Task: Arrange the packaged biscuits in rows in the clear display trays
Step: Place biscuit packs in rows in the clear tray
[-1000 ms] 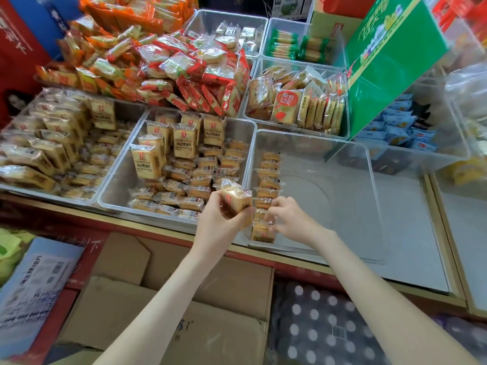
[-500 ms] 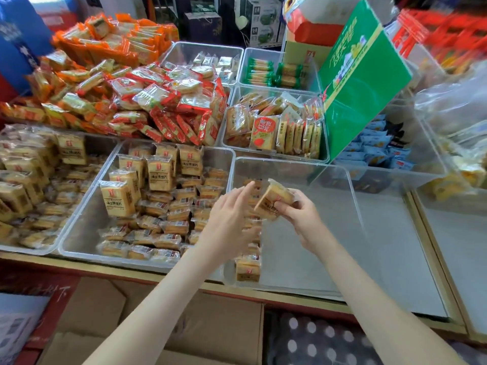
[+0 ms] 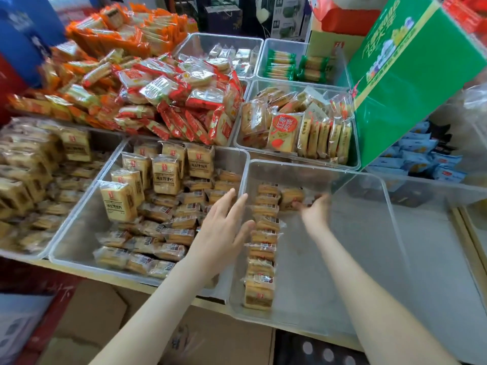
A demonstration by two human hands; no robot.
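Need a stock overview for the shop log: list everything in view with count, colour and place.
right tray: one, clear, front right.
row of biscuit packs: one row, tan, along the right tray's left wall; one more pack beside its far end.
middle tray: one, clear, front centre, many tan packs, some upright.
left tray packs: heap, tan, front left.
red-and-white packs: heap, back centre.
orange packs: heap, back left.
yellowish packs: several, tray behind the right tray.
green-wrapped packs: several, rear tray.
green carton: one, tilted, right.
blue packs: several, far right, beside the carton.
left hand: open, over the two front trays' shared edge.
right hand: open, blurred, at the row's far end.
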